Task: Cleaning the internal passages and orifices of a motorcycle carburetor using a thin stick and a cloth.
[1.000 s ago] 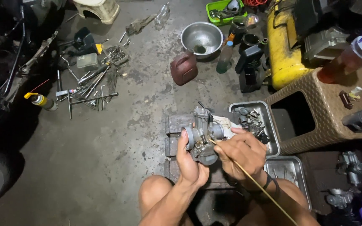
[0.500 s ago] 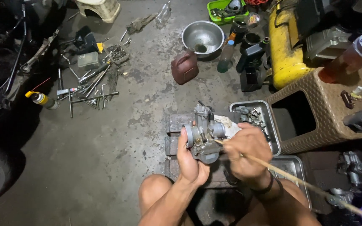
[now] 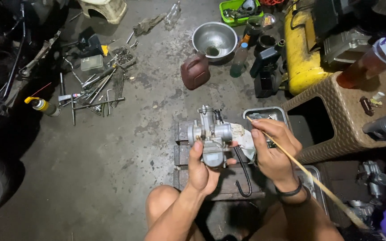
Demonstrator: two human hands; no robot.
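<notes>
The left hand (image 3: 202, 172) grips a grey metal carburetor (image 3: 211, 136) from below, fingers closed around its lower bowl, so the body stands roughly upright with its bore running left to right and its top cap pointing away from the person; a black hose (image 3: 243, 174) loops down from its right side. The right hand (image 3: 273, 149), just beside it but not touching it, pinches a thin wooden stick (image 3: 309, 172) between closed fingers; the stick's long axis slants from its tip at upper left down to lower right. Under both hands lies a dark wooden block (image 3: 182, 154) on a stained concrete floor (image 3: 112, 169). Behind sits a metal tray (image 3: 264, 112) of small parts beside a woven brown stool (image 3: 336, 120). Farther off are scattered tools (image 3: 92, 91), a dark red jug (image 3: 195, 71), a steel bowl (image 3: 214, 39) and a yellow tank (image 3: 302, 49).
</notes>
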